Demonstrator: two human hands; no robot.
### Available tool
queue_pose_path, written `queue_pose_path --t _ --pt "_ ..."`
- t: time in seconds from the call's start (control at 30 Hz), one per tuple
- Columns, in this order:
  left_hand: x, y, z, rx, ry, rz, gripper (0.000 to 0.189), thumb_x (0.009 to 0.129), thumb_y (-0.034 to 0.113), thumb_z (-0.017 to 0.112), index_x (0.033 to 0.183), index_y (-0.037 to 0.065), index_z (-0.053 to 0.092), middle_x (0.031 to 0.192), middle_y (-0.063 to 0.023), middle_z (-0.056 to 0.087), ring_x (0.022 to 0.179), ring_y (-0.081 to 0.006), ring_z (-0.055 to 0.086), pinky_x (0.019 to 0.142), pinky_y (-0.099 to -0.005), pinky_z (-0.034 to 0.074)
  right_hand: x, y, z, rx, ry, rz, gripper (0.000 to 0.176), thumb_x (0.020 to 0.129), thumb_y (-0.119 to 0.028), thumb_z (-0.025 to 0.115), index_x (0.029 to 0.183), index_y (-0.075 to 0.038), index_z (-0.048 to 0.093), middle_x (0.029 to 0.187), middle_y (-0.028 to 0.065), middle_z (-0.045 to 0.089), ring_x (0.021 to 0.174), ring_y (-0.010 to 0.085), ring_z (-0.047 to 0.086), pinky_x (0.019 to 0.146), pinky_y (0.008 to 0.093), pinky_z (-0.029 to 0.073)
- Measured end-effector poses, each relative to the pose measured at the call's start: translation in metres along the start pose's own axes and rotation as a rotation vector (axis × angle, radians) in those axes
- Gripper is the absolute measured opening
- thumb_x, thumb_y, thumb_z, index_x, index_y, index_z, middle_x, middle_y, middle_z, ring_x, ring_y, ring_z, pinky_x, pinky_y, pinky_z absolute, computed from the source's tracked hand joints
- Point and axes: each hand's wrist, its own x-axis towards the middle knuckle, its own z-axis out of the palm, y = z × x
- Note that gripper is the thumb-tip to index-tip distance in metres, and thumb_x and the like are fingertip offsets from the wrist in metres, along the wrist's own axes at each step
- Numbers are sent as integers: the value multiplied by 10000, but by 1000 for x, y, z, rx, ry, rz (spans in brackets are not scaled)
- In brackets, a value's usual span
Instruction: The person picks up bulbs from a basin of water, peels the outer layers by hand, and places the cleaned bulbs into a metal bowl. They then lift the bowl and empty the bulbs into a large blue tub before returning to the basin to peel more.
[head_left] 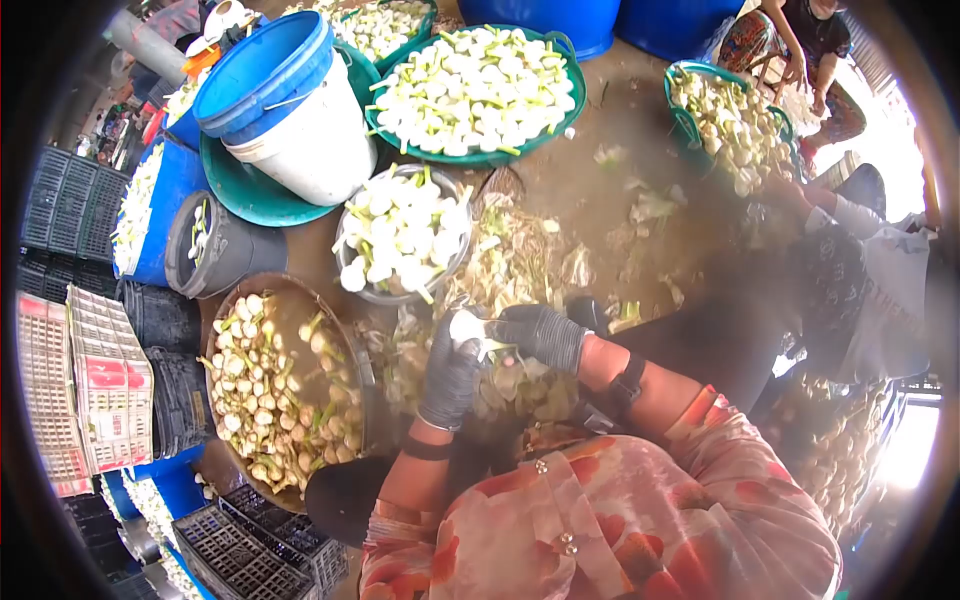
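Observation:
My left hand [448, 380], in a dark glove, is wrapped round a peeled white bulb [465, 327] with a short green stem, like an onion or large garlic. Close against it is my right hand [543, 337], gloved too, its fingers curled at the bulb's side. Whatever those fingers hold is too small to make out. Pale loose skins [515, 262] lie on the ground beyond and beneath both hands. Just past my left hand stands a bucket of peeled white bulbs [405, 232]. To the left, a wide round tub [366, 375] contains unpeeled brownish bulbs [265, 400], some in murky water.
Green baskets of bulbs [475, 90] stand ahead. A white bucket [315, 160] holding a blue one [265, 80] is at upper left. Plastic crates [110, 380] are stacked left. At right, other people sit near a basket of unpeeled bulbs [730, 125].

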Motion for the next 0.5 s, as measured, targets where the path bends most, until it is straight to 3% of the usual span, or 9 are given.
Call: queue_pose_path --t 0.03,0.07,0.17,0.2,0.23,0.3,0.37,0.43,0.5 --pt "2 4 6 -222 41 -70 471 905 159 624 1320 3 464 1059 -98 598 1000 -186 588 863 -297 484 7 7 -7 -58 -61 -112 244 902 -208 651 1068 -29 647 925 46 681 838 217 652 745 337 532" --pt "11 13 16 33 15 -26 410 922 231 624 1254 17 517 982 -67 634 942 -147 624 827 -286 503 11 19 -15 -111 -130 -214 234 901 -181 649 1077 -27 644 935 27 677 841 188 643 730 322 535" --pt "31 -9 3 -777 -20 -347 272 949 227 542 1179 84 555 982 -48 635 775 -118 593 663 -278 496 10 18 -15 -534 1 -337 304 811 -111 711 1096 -32 640 967 88 662 860 220 640 741 330 535" --pt "37 -4 1 -953 38 -451 258 949 235 527 1166 99 558 996 -47 635 756 -119 584 641 -287 496 10 17 -18 -687 28 -392 339 781 -87 731 1102 -34 638 978 108 657 867 231 640 745 333 535" --pt "40 6 20 -846 353 -554 236 942 256 537 1121 110 581 974 -37 641 769 -136 599 666 -317 513 11 14 -20 -792 38 -430 377 751 -64 752 1109 -35 636 989 129 652 873 241 639 749 336 535" --pt "45 -21 22 -471 208 -167 270 913 325 569 1069 111 617 964 -34 654 831 -186 631 747 -390 536 16 11 -21 -980 50 -523 434 742 -89 756 1151 -33 622 1042 165 652 934 308 639 816 371 525" --pt "70 -53 6 -1066 -90 -303 293 897 338 603 1079 109 621 1012 -47 657 915 -232 645 814 -424 539 17 19 -25 -630 -34 -417 425 781 -65 721 1187 -24 602 1062 163 649 927 289 644 810 346 529" --pt "63 -27 -1 -1167 -275 -245 322 888 342 626 1103 102 617 1011 -68 664 925 -239 649 816 -414 538 15 23 -25 -552 -39 -394 388 827 -47 677 1204 -16 589 1072 163 645 915 269 646 794 320 529" --pt "54 -2 -19 -1140 -332 -314 291 889 286 643 1105 94 610 956 -105 677 743 -199 666 535 -302 532 17 18 -24 -577 -27 -427 327 875 -46 629 1197 -12 588 1073 168 641 905 256 644 780 298 523"
